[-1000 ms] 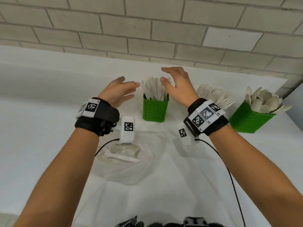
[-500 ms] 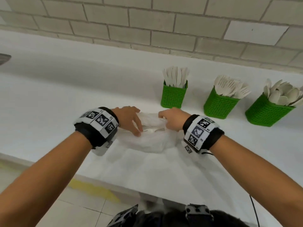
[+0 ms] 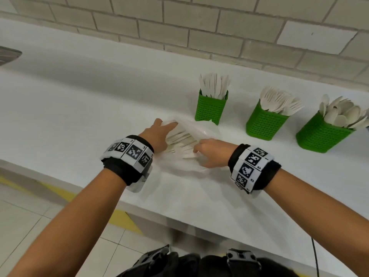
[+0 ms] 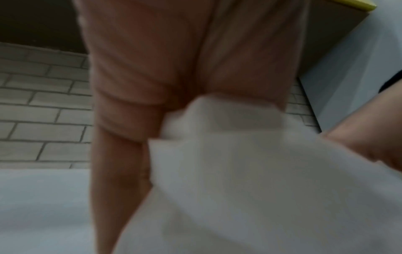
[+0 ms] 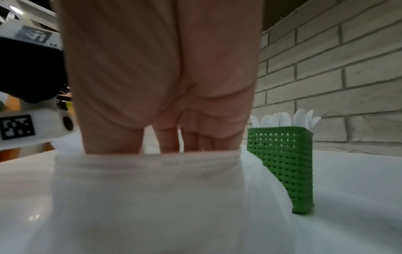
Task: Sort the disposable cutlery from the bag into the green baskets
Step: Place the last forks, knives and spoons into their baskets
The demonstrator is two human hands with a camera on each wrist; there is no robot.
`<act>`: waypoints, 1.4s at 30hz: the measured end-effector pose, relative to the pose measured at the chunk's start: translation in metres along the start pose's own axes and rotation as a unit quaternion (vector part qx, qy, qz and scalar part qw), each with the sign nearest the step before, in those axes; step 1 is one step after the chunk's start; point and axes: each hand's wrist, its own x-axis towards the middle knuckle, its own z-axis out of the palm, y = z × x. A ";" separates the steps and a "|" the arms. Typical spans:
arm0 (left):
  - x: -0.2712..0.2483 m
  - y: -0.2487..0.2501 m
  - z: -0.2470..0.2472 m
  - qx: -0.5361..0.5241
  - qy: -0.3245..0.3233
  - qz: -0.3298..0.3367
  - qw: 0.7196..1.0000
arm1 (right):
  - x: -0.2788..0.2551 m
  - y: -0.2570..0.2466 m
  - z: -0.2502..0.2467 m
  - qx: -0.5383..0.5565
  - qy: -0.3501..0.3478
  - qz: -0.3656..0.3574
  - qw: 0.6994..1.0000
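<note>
— What is seen in the room?

— A white counter (image 3: 60, 108) is seen under a gray brick wall (image 3: 199, 19).

— What is held?

— A clear bag (image 3: 201, 127) is gripped by the left hand (image 3: 157, 134) and the right hand (image 3: 213, 154), fingers curled on its edges. Pale cutlery (image 3: 179, 142) is seen inside, between the hands.

— What is placed farther out?

— Three green baskets are lined up: knives (image 3: 211, 106), forks (image 3: 264, 122), spoons (image 3: 321, 134).

The clear plastic bag (image 3: 201, 132) veiled the pale wooden cutlery pieces (image 3: 180, 141) so their types could not be told, the right hand's (image 5: 161, 77) fingertips were hidden behind its film, and the left wrist view was blurred.
</note>
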 end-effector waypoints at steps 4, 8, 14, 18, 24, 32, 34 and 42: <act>-0.007 0.017 0.007 -0.018 0.040 0.002 0.999 | 0.009 -0.006 0.009 -0.006 0.061 -0.070 0.996; -0.010 0.029 0.007 -0.080 0.112 -0.003 0.990 | 0.028 -0.004 0.009 -0.003 -0.001 -0.056 0.998; -0.001 0.034 0.007 -0.061 0.118 -0.052 0.990 | 0.040 -0.001 0.006 -0.030 0.009 -0.008 0.999; 0.002 0.034 0.005 0.012 0.086 -0.064 0.994 | 0.044 -0.003 0.010 -0.042 0.072 -0.024 0.996; -0.001 0.031 0.007 0.053 0.079 -0.067 0.993 | 0.040 0.005 0.003 0.000 0.044 -0.011 0.999; -0.008 0.014 0.007 -0.047 0.081 -0.103 0.990 | 0.033 0.019 -0.006 0.132 0.042 -0.007 0.990; -0.010 0.018 0.005 -0.064 0.066 -0.081 0.993 | 0.032 0.020 -0.009 0.169 0.039 -0.015 0.985; -0.015 0.017 -0.005 -0.107 0.063 -0.039 0.991 | 0.016 0.020 -0.020 0.263 0.087 -0.047 0.960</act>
